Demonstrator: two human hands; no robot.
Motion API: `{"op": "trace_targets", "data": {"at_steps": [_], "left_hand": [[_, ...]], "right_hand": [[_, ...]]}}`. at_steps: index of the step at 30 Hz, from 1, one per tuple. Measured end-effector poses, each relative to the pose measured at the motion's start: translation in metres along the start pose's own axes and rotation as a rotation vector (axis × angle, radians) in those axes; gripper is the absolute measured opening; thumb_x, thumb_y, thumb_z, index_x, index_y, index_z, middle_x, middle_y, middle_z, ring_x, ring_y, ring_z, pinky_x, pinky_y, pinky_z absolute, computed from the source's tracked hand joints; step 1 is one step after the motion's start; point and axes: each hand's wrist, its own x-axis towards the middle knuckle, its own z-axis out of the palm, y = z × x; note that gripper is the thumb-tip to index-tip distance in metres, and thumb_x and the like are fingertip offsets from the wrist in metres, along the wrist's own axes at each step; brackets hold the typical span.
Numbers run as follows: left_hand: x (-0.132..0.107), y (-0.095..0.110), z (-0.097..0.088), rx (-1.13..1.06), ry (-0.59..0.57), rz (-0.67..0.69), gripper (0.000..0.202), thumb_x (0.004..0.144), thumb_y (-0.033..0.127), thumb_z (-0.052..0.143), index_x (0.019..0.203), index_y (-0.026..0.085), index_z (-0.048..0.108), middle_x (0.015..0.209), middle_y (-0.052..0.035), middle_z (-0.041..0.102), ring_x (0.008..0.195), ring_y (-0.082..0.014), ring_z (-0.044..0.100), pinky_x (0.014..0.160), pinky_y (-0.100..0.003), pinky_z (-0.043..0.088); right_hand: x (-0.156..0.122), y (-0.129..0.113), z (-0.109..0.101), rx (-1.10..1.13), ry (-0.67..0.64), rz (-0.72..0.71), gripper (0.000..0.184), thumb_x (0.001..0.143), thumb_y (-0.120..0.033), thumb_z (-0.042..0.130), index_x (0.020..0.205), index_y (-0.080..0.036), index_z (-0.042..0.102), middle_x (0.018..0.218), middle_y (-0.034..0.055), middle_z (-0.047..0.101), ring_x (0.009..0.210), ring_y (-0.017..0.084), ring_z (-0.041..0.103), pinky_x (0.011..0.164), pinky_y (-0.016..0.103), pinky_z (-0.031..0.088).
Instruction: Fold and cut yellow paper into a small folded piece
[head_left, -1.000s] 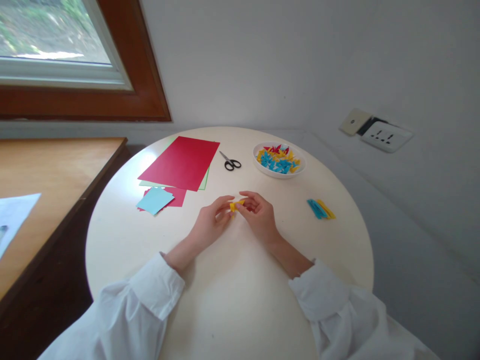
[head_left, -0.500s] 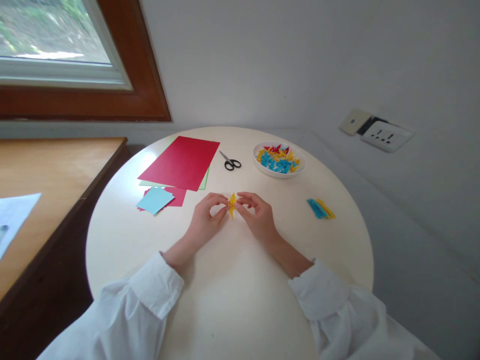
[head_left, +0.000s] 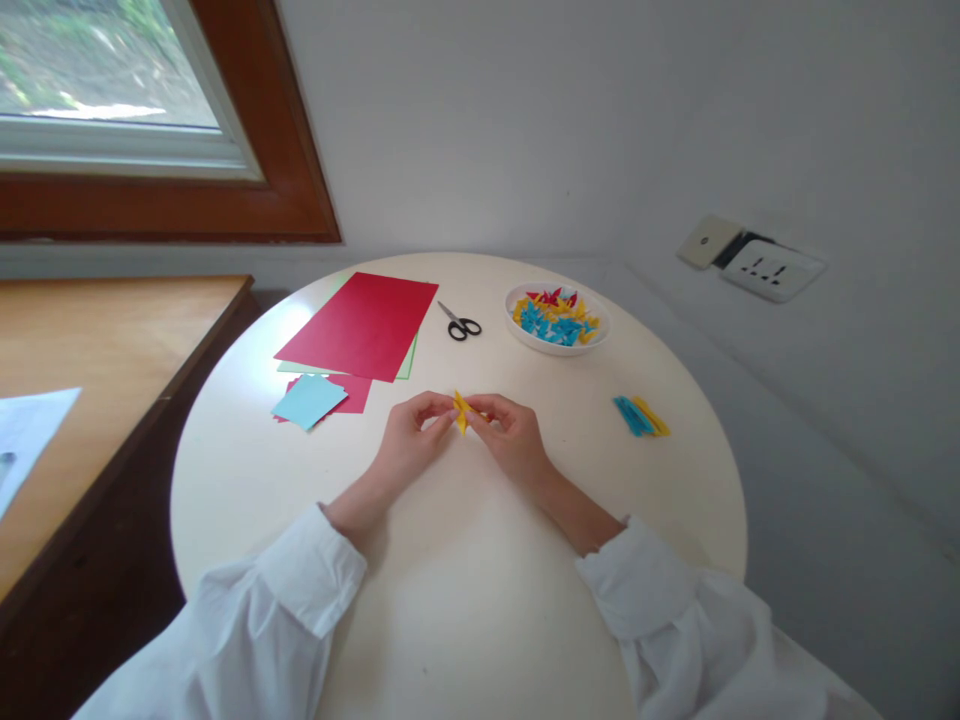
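Observation:
A small yellow folded-paper piece [head_left: 461, 412] with pointed ends is pinched between my two hands over the middle of the round table. My left hand [head_left: 417, 432] grips its left side between thumb and fingertips. From the other side, my right hand [head_left: 513, 436] is closed on it with thumb and forefinger. Parts of the paper are hidden behind the fingertips, so its exact shape cannot be told. Beyond the hands, a white dish [head_left: 559, 348] holds many small folded paper pieces in blue, yellow and red.
Black-handled scissors [head_left: 460, 326] lie behind my hands. Red sheets [head_left: 360, 325] sit over green ones at the back left, with light-blue paper squares [head_left: 309, 399] in front. Blue and yellow folded strips [head_left: 639, 416] lie at the right. A wooden desk [head_left: 120, 330] stands at the left.
The yellow paper piece has tilted and shows less of its height. My right fingers have closed in and lowered around it; my left fingers have shifted slightly.

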Motion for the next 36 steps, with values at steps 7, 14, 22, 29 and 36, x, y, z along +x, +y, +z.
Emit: {"op": "trace_targets", "data": {"at_steps": [7,14,22,29,36], "left_hand": [[0.0000,0.0014,0.0004,-0.020,0.016,-0.028,0.012,0.069,0.026,0.063,0.071,0.014,0.062,0.067,-0.0026,0.064,0.063,-0.0130,0.058,0.061,-0.024,0.045],[0.0007,0.0001,0.0013,-0.052,0.032,-0.062,0.012,0.068,0.025,0.064,0.069,0.014,0.060,0.065,-0.0013,0.061,0.061,-0.0122,0.056,0.059,-0.024,0.043],[-0.0001,0.0027,-0.0007,-0.099,0.076,-0.097,0.014,0.067,0.027,0.065,0.071,0.014,0.060,0.068,-0.0025,0.063,0.063,-0.0131,0.058,0.060,-0.024,0.043],[-0.0008,0.0046,-0.0011,-0.135,0.092,-0.100,0.014,0.066,0.026,0.065,0.072,0.014,0.060,0.070,-0.0033,0.065,0.066,-0.0150,0.060,0.063,-0.026,0.044],[-0.0005,0.0055,-0.0014,-0.171,0.083,-0.071,0.014,0.067,0.024,0.065,0.073,0.015,0.056,0.071,-0.0021,0.063,0.067,-0.0133,0.059,0.063,-0.025,0.044]], "right_hand": [[0.0000,0.0008,0.0002,0.004,-0.013,0.000,0.014,0.071,-0.025,0.060,0.081,-0.020,0.069,0.082,0.0042,0.071,0.076,0.018,0.065,0.065,0.029,0.048],[-0.0010,0.0013,0.0011,0.084,-0.013,0.053,0.020,0.069,-0.026,0.063,0.087,-0.018,0.067,0.087,0.0064,0.070,0.078,0.018,0.065,0.068,0.029,0.050],[-0.0012,0.0067,0.0010,0.142,-0.007,0.080,0.028,0.067,-0.027,0.065,0.093,-0.018,0.065,0.085,0.0067,0.069,0.081,0.019,0.065,0.072,0.031,0.051],[-0.0008,0.0054,0.0009,0.150,-0.005,0.077,0.028,0.065,-0.026,0.066,0.093,-0.018,0.064,0.083,0.0058,0.068,0.079,0.018,0.064,0.072,0.030,0.051],[-0.0005,0.0069,0.0024,0.224,-0.005,0.127,0.031,0.062,-0.025,0.068,0.091,-0.017,0.063,0.079,0.0044,0.067,0.076,0.017,0.063,0.072,0.031,0.051]]}}
